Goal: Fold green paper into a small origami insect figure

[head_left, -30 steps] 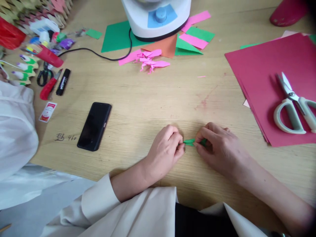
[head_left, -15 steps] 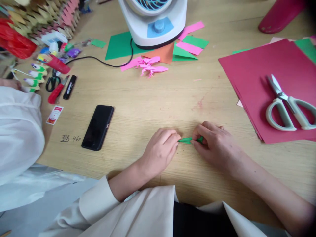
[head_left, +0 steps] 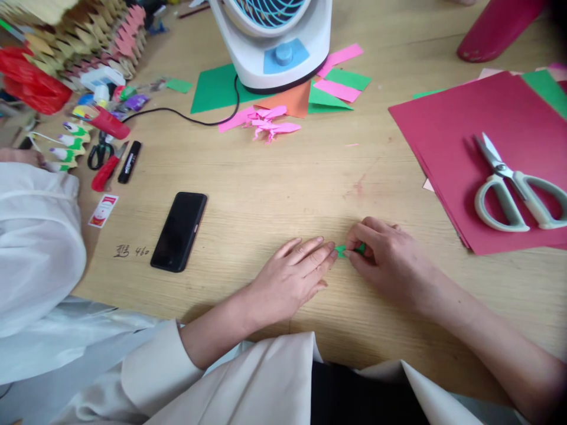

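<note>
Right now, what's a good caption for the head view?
Green paper between two hands, scissors resting on red sheets.

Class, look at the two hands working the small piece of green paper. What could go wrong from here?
1. The right hand has a pinching grip on the green paper, hiding part of it, while the left hand lies flat at its end; a crease might go crooked.
2. The scissors lie uncovered on the red sheets; a careless reach could cut skin.
3. Pink strips lie beside the fan; moving air may scatter them.
</note>
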Motion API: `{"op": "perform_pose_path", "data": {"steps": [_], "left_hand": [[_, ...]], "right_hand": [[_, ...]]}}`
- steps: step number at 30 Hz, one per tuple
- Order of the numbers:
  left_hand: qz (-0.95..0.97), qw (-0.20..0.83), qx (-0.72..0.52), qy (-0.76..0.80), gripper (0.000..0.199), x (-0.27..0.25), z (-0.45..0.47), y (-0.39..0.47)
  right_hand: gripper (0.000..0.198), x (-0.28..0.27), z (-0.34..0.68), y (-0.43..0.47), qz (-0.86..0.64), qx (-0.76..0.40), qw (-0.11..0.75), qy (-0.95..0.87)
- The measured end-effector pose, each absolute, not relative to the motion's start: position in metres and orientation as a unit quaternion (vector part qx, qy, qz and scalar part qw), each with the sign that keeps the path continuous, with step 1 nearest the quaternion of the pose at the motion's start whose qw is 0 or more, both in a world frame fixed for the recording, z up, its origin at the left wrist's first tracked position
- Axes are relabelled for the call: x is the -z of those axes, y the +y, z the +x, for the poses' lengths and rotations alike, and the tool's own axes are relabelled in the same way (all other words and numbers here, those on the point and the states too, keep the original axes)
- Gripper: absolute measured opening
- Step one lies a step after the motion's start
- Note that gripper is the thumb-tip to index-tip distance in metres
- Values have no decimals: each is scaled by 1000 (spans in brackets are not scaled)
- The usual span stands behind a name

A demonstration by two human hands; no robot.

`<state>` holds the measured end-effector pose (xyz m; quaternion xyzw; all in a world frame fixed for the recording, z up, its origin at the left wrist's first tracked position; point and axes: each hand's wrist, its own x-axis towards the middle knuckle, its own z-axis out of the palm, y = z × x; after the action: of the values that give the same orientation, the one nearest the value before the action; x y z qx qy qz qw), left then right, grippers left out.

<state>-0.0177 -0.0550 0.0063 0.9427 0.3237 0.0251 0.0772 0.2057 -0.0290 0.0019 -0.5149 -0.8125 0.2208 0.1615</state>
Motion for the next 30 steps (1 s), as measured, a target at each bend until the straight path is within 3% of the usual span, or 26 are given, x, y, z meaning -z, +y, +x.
{"op": "perform_pose_path", "data": {"steps": [11,21,30], "left_hand": [[936,67,-1,345,67,-6,-11,-64],[937,69,-17,343,58,-7,-9,-63],[944,66,-23,323,57,-3,-10,-61]], "right_hand": [[7,-2,206,-29,-512,-218,159,-815],[10,-9,223,-26,-473,-311,190,-802],[7,-6,219,-31,-483,-280,198,-805]]}}
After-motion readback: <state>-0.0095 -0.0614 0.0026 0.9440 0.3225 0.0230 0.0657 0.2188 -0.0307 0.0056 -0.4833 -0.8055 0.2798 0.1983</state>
